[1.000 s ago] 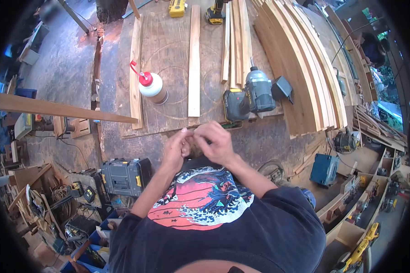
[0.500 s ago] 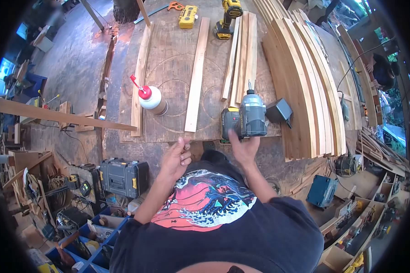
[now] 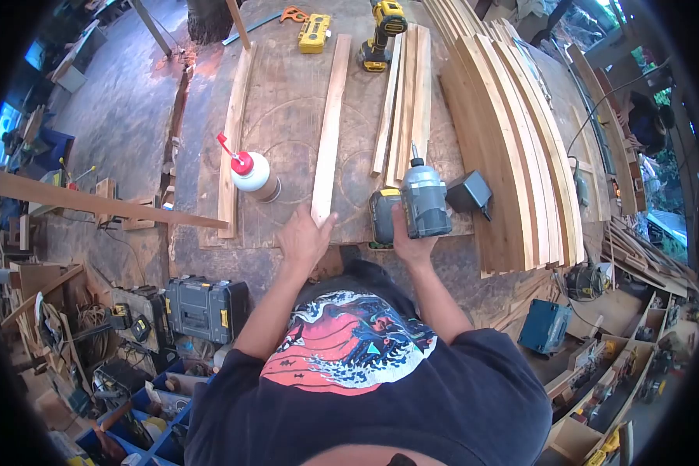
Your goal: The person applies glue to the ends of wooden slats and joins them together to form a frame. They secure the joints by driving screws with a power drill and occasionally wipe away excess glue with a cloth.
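Note:
My left hand [image 3: 304,239] is closed around the near end of a narrow wooden strip [image 3: 332,128] that lies lengthwise on the workbench. My right hand [image 3: 415,248] grips a grey-and-black impact driver [image 3: 427,202] at the bench's near edge, its bit pointing away from me. The thumb shows between the driver's body and its yellow-and-black battery [image 3: 385,216]; the other fingers are mostly hidden. Left of the strip, a white glue bottle with a red cap [image 3: 252,175] stands near another wooden strip [image 3: 233,147].
Several narrow strips [image 3: 412,101] lie beyond the driver. A black box-shaped object [image 3: 469,194] sits beside it, next to stacked curved boards [image 3: 512,155]. A yellow drill [image 3: 384,35] and yellow case [image 3: 314,33] are at the back. A long board [image 3: 109,203] juts in from the left.
My left hand has moved forward and taken hold of the strip's near end. My right hand has closed around the driver's handle. The view has shifted slightly.

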Demonstrator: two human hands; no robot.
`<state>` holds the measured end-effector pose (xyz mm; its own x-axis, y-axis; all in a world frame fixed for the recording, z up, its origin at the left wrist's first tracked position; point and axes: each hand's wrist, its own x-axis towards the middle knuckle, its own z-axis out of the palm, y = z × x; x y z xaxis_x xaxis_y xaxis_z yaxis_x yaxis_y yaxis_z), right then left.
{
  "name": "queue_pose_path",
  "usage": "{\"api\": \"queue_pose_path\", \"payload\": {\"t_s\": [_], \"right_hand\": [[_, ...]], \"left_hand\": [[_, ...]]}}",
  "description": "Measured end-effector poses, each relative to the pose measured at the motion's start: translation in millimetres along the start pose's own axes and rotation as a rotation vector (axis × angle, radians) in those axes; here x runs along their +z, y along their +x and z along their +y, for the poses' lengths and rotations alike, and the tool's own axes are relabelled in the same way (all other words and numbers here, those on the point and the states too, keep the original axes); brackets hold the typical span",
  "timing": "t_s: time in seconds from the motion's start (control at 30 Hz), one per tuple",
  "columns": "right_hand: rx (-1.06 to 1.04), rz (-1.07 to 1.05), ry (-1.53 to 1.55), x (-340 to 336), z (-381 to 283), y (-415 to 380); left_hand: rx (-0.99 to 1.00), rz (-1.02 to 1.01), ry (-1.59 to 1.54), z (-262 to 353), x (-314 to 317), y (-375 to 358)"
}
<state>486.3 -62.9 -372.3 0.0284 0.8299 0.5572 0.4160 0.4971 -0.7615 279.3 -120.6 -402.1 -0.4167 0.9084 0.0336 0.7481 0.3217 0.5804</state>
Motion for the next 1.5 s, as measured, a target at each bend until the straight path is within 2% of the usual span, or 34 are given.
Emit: {"api": "queue_pose_path", "payload": {"t_s": [0.03,0.17,0.23,0.27,0.33,0.37,0.43,0.47,0.53,0.67,0.73,0.83,0.9,0.97,1.0,1.07,1.2,1.27,1.3,1.37,1.4,1.47,1.5], "right_hand": [[0.0,0.003,0.002,1,-2,3],[0.061,0.047,0.119,5,-5,-2],[0.078,0.041,0.121,5,-1,-3],[0.077,0.015,0.114,3,2,-3],[0.082,-0.019,0.11,3,4,-4],[0.072,-0.009,0.126,3,4,-4],[0.064,-0.003,0.136,4,2,-3],[0.072,0.004,0.123,3,-1,-2],[0.077,0.011,0.112,3,-2,0],[0.097,0.03,0.107,7,3,-3],[0.111,0.04,0.126,4,3,-6],[0.189,0.022,0.177,5,3,-6],[0.137,0.033,0.094,6,7,-5],[0.109,0.045,0.068,6,3,-4],[0.147,0.047,0.084,6,4,-6],[0.181,0.046,0.135,7,6,-7],[0.154,0.033,0.153,4,-1,-1],[0.126,0.066,0.176,6,-3,-1],[0.133,0.064,0.169,6,0,-4],[0.226,0.023,0.223,4,7,-8],[0.231,0.034,0.214,1,6,-7],[0.175,0.019,0.136,-13,-4,-8],[0.112,-0.007,0.08,-17,-9,-8]], "left_hand": [[-0.046,-0.129,0.081,-1,1,4],[-0.065,-0.158,0.03,-9,6,4],[-0.151,-0.302,-0.295,-9,-2,2],[-0.151,-0.304,-0.293,-20,7,-1],[-0.421,-0.31,-0.599,-46,25,-11],[-0.428,-0.31,-0.598,-52,27,-16],[-0.565,-0.437,-0.718,-58,31,-26],[-0.569,-0.441,-0.722,-58,32,-31],[-0.046,-0.072,-0.443,-59,36,-38],[-0.133,-0.035,-0.412,-16,-4,-43],[-0.092,-0.213,-0.072,5,-15,-44],[0.0,-0.282,0.034,20,-5,-35],[0.011,-0.22,0.002,8,4,-31],[-0.032,-0.293,-0.274,-2,-3,-27],[-0.034,-0.282,-0.271,-7,-6,-24],[-0.036,-0.472,-0.292,-18,-17,-12],[0.029,-0.499,-0.319,-34,-19,-5],[0.088,-0.266,-0.157,-38,-16,-5],[0.085,-0.275,-0.159,-44,-15,-5],[-0.09,-0.162,-0.194,-50,-19,0],[-0.081,-0.176,-0.203,-56,-17,-3],[-0.262,-0.117,-0.859,-59,-18,-19],[-0.268,-0.126,-0.865,-60,-19,-27]]}}
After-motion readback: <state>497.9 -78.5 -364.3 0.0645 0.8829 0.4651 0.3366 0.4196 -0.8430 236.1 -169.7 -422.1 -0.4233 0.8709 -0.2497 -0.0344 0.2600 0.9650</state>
